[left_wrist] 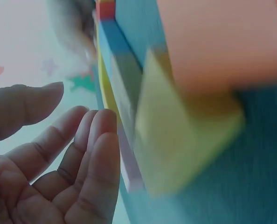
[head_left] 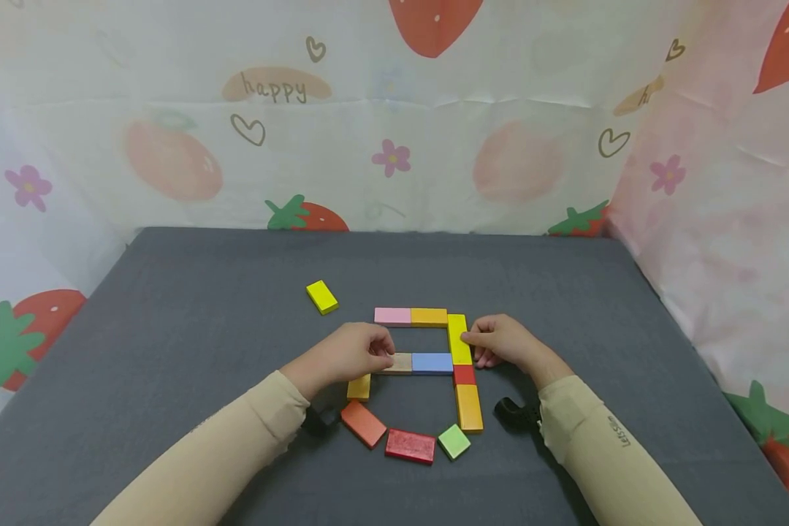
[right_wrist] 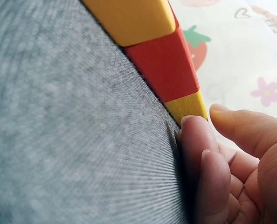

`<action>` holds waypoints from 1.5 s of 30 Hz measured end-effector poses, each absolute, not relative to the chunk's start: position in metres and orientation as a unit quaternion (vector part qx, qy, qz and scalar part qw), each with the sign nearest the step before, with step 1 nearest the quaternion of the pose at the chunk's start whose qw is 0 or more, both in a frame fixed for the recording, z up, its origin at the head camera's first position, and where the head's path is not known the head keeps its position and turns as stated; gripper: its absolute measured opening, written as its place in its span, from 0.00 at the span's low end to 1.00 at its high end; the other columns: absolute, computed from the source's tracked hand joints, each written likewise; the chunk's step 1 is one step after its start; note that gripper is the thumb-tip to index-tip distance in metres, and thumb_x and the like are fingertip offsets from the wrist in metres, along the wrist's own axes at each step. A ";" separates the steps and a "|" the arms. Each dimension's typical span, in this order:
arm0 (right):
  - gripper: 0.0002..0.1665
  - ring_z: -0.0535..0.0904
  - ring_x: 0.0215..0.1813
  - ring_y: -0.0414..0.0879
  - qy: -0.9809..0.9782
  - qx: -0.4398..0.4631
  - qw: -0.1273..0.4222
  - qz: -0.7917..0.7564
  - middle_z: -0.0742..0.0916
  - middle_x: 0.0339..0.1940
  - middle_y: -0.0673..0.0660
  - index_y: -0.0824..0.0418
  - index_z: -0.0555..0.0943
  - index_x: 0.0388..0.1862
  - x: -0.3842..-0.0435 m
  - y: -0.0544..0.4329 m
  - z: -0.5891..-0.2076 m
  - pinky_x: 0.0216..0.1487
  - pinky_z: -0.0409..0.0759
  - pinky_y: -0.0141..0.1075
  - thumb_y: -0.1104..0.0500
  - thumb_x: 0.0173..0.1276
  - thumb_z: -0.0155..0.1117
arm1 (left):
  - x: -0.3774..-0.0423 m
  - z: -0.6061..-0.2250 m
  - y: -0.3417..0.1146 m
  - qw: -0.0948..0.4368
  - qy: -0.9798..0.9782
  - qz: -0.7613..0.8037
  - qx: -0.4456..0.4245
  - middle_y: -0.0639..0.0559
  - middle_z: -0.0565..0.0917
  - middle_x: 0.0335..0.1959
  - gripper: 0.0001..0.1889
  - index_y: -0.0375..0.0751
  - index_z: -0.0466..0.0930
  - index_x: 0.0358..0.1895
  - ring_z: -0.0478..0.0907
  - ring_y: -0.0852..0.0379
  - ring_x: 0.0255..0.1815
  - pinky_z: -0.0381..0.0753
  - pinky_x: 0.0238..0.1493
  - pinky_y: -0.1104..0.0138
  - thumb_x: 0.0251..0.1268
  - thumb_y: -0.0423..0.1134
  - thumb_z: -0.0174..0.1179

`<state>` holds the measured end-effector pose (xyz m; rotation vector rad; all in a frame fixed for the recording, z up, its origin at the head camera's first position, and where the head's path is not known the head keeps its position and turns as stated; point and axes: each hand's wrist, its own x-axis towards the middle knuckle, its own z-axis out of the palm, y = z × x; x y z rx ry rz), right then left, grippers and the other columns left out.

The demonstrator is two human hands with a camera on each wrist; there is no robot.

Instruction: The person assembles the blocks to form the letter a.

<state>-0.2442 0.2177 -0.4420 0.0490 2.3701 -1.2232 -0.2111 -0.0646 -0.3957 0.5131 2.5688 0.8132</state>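
Observation:
Flat wooden blocks form an outline on the dark cloth. My left hand (head_left: 351, 354) hovers at the left end of the middle row, fingertips right over the plain wood block (head_left: 402, 363), which adjoins a blue block (head_left: 432, 363). In the left wrist view its thumb and fingers (left_wrist: 106, 163) stand apart with nothing between them. On the right, my right hand (head_left: 509, 345) touches the outer side of the long yellow block (head_left: 458, 351) with its fingertips, thumb lifted off in the right wrist view. Below that block come a red block (head_left: 464, 375) and an orange block (head_left: 470, 409).
Pink (head_left: 392, 317) and orange (head_left: 429, 317) blocks make the top row. An ochre block (head_left: 358, 389), a coral block (head_left: 364, 424), a dark red block (head_left: 410, 446) and a green block (head_left: 454, 442) curve around below. One yellow block (head_left: 322, 297) lies apart at upper left.

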 end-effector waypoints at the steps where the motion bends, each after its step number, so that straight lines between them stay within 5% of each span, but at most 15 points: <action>1: 0.15 0.77 0.21 0.41 0.864 0.018 0.235 -0.446 0.79 0.18 0.51 0.59 0.77 0.28 -0.244 0.218 -0.442 0.26 0.77 0.30 0.51 0.70 0.62 | -0.214 -0.396 -0.069 0.190 0.923 0.285 0.176 0.53 0.80 0.31 0.05 0.46 0.82 0.40 0.74 0.57 0.32 0.76 0.34 0.68 0.63 0.39 0.65; 16: 0.15 0.78 0.21 0.41 0.866 0.018 0.231 -0.444 0.79 0.17 0.52 0.59 0.77 0.27 -0.243 0.216 -0.441 0.26 0.77 0.30 0.51 0.70 0.62 | -0.257 -0.413 -0.135 0.103 0.956 0.255 0.099 0.47 0.83 0.36 0.09 0.39 0.82 0.43 0.75 0.53 0.34 0.77 0.36 0.65 0.64 0.38 0.62; 30: 0.15 0.78 0.21 0.41 0.867 0.016 0.230 -0.442 0.80 0.18 0.52 0.59 0.77 0.27 -0.242 0.216 -0.440 0.27 0.77 0.30 0.52 0.70 0.62 | -0.283 -0.419 -0.163 0.091 0.959 0.266 0.024 0.41 0.82 0.43 0.12 0.38 0.79 0.45 0.76 0.50 0.36 0.76 0.35 0.65 0.66 0.42 0.60; 45: 0.15 0.78 0.22 0.41 0.866 0.020 0.231 -0.442 0.80 0.18 0.52 0.59 0.77 0.27 -0.243 0.216 -0.441 0.27 0.77 0.30 0.52 0.70 0.62 | -0.293 -0.415 -0.151 0.114 0.967 0.226 -0.004 0.31 0.73 0.62 0.37 0.30 0.62 0.67 0.74 0.39 0.59 0.73 0.62 0.50 0.63 0.50 0.63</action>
